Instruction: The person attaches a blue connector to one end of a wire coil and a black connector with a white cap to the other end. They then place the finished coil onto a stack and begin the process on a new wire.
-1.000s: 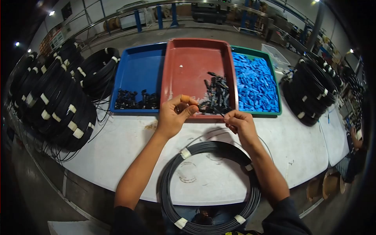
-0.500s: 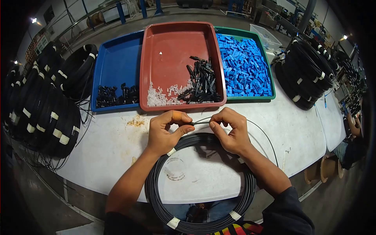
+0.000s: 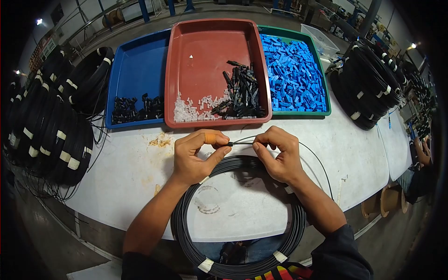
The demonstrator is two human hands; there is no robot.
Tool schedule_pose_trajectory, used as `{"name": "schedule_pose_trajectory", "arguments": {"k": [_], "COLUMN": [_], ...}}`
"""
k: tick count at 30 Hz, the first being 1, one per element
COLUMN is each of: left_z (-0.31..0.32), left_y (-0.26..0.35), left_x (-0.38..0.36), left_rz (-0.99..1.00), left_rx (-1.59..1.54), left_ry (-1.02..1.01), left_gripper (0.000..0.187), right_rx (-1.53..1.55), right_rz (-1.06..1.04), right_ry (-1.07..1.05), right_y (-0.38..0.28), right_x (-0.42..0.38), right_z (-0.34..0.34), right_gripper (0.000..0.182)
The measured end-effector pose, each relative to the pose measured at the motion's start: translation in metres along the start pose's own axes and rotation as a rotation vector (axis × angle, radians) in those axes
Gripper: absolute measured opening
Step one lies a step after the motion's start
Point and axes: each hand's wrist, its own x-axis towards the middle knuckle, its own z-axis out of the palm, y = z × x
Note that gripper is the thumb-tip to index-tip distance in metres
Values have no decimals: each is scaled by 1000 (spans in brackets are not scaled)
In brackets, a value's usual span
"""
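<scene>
My left hand [image 3: 197, 154], with an orange bandage on a finger, pinches a small black fitting [image 3: 230, 144] between thumb and forefinger. Out of that fitting runs a thin black cable [image 3: 243, 143], which my right hand [image 3: 279, 155] grips between thumb and fingers a short way off. Both hands are above the far rim of a large coil of black cable [image 3: 183, 210] bound with pale tape. The coil overhangs the near table edge. A loose loop of cable arcs behind my right hand and drops to the right. Most of the fitting is covered by my left fingertips.
Beyond my hands, a red tray [image 3: 196, 51] holds clear pieces and black connectors. Beside it stand a blue tray [image 3: 140, 60] with black parts and a green tray [image 3: 322, 84] full of blue pieces. Taped cable coils [image 3: 51, 135] pile up left; more coils [image 3: 366, 88] stand right.
My hands have drawn slightly apart, and more of the black fitting and the cable between them shows. The view has shifted a little. Both hands keep their pinch.
</scene>
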Motion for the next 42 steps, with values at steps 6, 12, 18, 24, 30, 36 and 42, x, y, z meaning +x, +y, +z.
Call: {"name": "schedule_pose_trajectory", "arguments": {"k": [6, 12, 18, 24, 30, 36, 42], "left_z": [0, 0, 1, 4, 1, 3, 5], "left_y": [1, 2, 4, 11, 8, 9, 11], "left_x": [1, 2, 4, 6, 3, 6, 6], "left_rz": [24, 94, 165, 212, 182, 242, 248], "left_rx": [29, 112, 166, 198, 253, 212, 188], "left_ry": [-2, -36, -80, -157, -70, -164, -157], "left_gripper": [18, 18, 18, 18, 21, 19, 17], "right_rx": [6, -54, -84, -113, -105, -66, -29], "right_rz": [1, -57, -122, -178, -137, -232, -265], "right_ry": [-11, -10, -36, -95, -83, -140, -195], "right_y": [-1, 0, 1, -4, 1, -13, -5], "right_x": [-1, -2, -4, -5, -6, 0, -5], "right_z": [-1, -3, -2, -1, 1, 1, 3], "right_gripper": [3, 2, 5, 10, 11, 30, 25]}}
